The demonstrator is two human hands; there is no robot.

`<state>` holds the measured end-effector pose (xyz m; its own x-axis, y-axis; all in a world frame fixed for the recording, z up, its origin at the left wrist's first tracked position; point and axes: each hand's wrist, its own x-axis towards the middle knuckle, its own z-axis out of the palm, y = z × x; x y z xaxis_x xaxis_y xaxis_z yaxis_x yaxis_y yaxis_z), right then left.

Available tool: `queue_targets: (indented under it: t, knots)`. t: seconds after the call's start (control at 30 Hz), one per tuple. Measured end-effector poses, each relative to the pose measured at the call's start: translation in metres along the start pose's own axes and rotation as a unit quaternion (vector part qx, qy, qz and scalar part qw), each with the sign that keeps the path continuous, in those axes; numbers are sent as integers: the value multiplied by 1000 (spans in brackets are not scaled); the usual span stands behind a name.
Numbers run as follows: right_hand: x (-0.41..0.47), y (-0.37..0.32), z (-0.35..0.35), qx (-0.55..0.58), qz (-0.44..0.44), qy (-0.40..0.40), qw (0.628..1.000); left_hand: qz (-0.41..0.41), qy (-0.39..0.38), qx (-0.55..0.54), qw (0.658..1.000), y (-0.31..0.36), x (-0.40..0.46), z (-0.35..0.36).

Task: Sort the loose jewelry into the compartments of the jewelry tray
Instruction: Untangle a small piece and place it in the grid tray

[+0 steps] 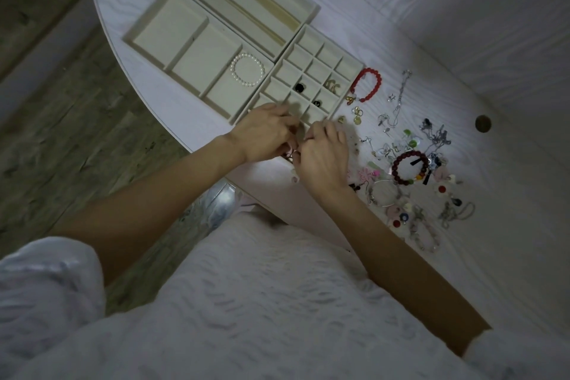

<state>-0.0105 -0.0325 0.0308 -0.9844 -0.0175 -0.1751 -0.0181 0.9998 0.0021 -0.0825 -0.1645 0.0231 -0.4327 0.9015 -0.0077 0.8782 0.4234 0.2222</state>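
Head view of a jewelry-sorting task in its early stage. The small-cell jewelry tray (317, 77) serves as the landmark. Three of its visible cells are holding items: a dark round piece (299, 88) near the middle, a second dark piece (316, 103) one cell nearer the person, and a pair of gold earrings (332, 85) in a cell along the right edge. The remaining visible cells are sitting empty. In the wide-compartment tray (172, 49) touching the landmark's left side, a pearl bracelet (247, 69) is lying in the compartment nearest the landmark. The long-slot tray (246, 0) beyond the landmark is showing nothing in it.

Most of the work is judged to be remaining. A red bead bracelet (367, 83) is lying just right of the landmark, and a large scatter of loose jewelry (416, 163), including a dark red bead bracelet (410, 166) and silver chains (398, 102), is spreading well to the right and nearer the person on the white table (462, 25).

At the landmark's near edge, the left hand (265, 133) and right hand (324, 157) are meeting, fingers curled inward around a small pinkish item (289, 151); what it is, and which hand is gripping it, cannot be told.
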Motion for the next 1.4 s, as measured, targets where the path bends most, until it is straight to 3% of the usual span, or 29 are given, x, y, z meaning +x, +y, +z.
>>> queue_targets:
  t: [0.13, 0.33, 0.67, 0.77, 0.87, 1.0, 1.23, 1.4]
  knots:
    - [-2, 2, 3, 48, 21, -4, 999, -2, -27, -21, 999, -1, 4, -7]
    - [-7, 4, 1, 182, 100, 13, 978, -33, 3, -40, 999, -4, 0, -3]
    - [-9, 9, 6, 247, 135, 55, 958, -220, 57, -60, 972, 19, -17, 7]
    - [-7, 12, 5, 242, 135, 55, 959, -250, 34, -16, 967, 29, -14, 4]
    - [-9, 11, 5, 223, 112, 49, 967, -294, -36, 31, 955, 39, -2, 1]
    - [-11, 7, 8, 150, 61, 60, 985, -312, -58, 47, 947, 35, 6, -1]
    - [-10, 10, 8, 141, 2, 62, 988, -332, 59, -195, 921, 22, -17, 18]
    - [-6, 11, 4, 123, -40, 39, 991, -237, 72, -116, 962, 23, -21, 15]
